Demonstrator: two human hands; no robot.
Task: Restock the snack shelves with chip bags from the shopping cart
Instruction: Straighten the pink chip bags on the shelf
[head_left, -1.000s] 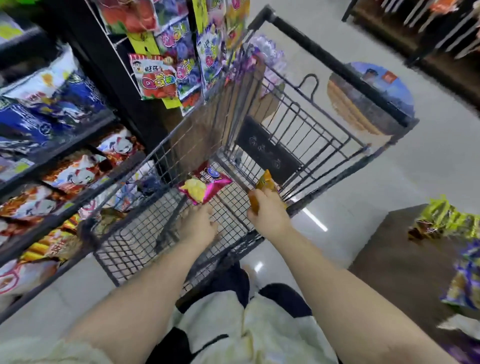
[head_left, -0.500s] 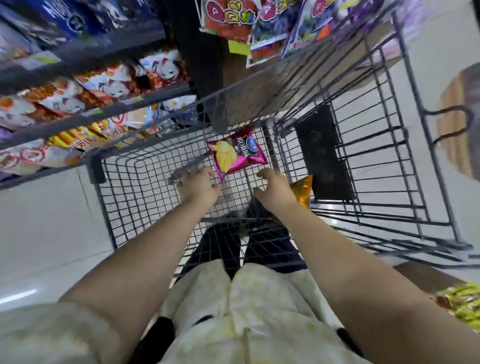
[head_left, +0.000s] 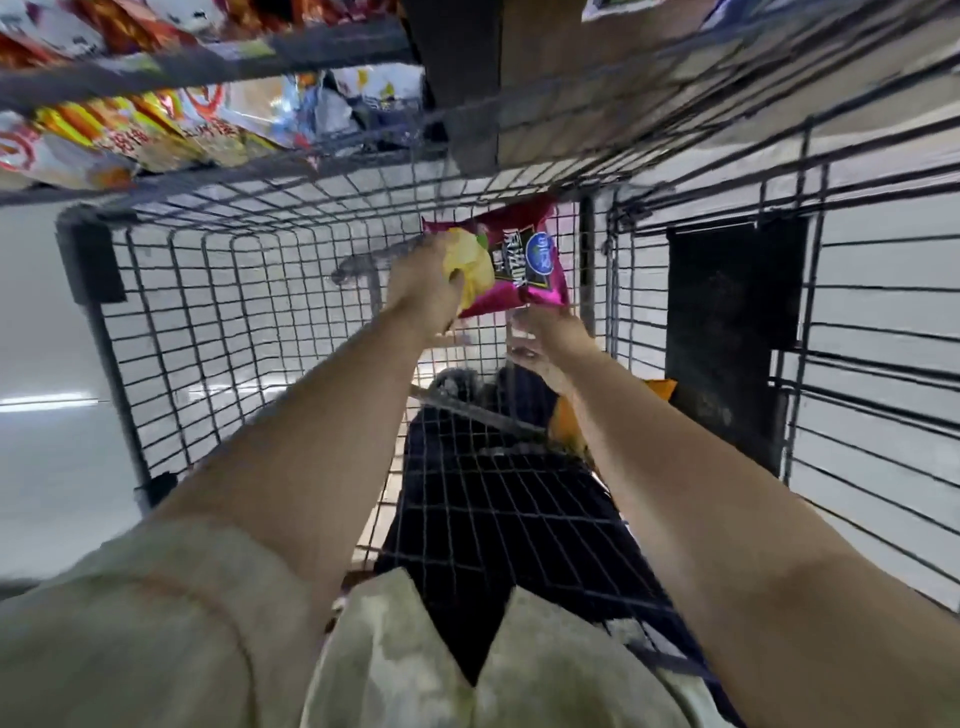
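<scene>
The wire shopping cart (head_left: 223, 312) stands beside the snack shelves (head_left: 156, 73) at upper left. Inside the cart, the left hand (head_left: 423, 291) grips the pink chip bag (head_left: 524, 254) by its edge. The right hand (head_left: 545, 345) is loose-fingered just below the bag's corner. An orange bag (head_left: 661, 387) lies under the right forearm.

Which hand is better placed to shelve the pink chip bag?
Left. The left hand grips the pink chip bag and the shelves lie on its side; the right hand is open below the bag.

L hand (head_left: 421, 291) gripping pink chip bag (head_left: 524, 260) in wire cart (head_left: 234, 312), R hand (head_left: 545, 343) just below (blurred)
</scene>
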